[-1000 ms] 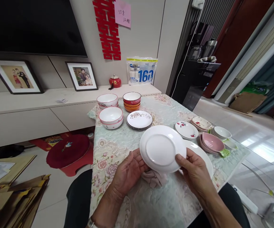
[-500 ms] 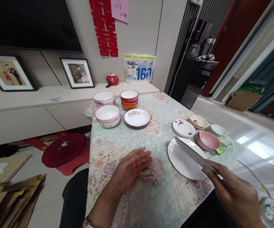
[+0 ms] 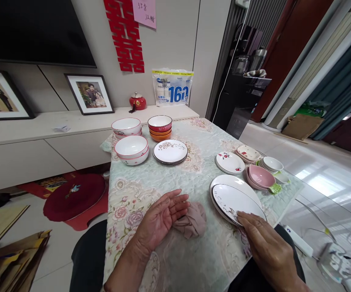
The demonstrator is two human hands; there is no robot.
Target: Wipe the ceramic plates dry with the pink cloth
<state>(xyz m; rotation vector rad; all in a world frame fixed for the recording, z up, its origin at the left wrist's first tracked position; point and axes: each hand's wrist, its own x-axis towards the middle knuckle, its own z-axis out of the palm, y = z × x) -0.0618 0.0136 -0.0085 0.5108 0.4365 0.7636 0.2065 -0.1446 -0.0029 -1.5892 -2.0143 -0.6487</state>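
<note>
My right hand (image 3: 268, 245) is at the near rim of a dark-rimmed plate (image 3: 238, 200) with a brown flower pattern, fingers over the rim and thumb hidden. That plate rests on a larger plain white plate (image 3: 234, 180), whose far edge shows behind it. Palm up, my left hand (image 3: 161, 221) has its fingers stretched out and holds nothing. A crumpled pinkish cloth (image 3: 193, 223) lies on the table just beside the left fingertips; I cannot tell whether they touch.
Farther back stand white bowls (image 3: 131, 150), red and orange bowls (image 3: 160, 129) and a stack of patterned plates (image 3: 170, 152). To the right are flowered plates (image 3: 230, 162), rectangular dishes (image 3: 248, 153), pink bowls (image 3: 260, 177) and small white bowls (image 3: 272, 164). A red stool (image 3: 75, 194) stands left.
My right hand has lowered the dark-rimmed plate from an edge-on tilt onto the white plate, face up. My left hand keeps nearly the same pose. The view has turned slightly right.
</note>
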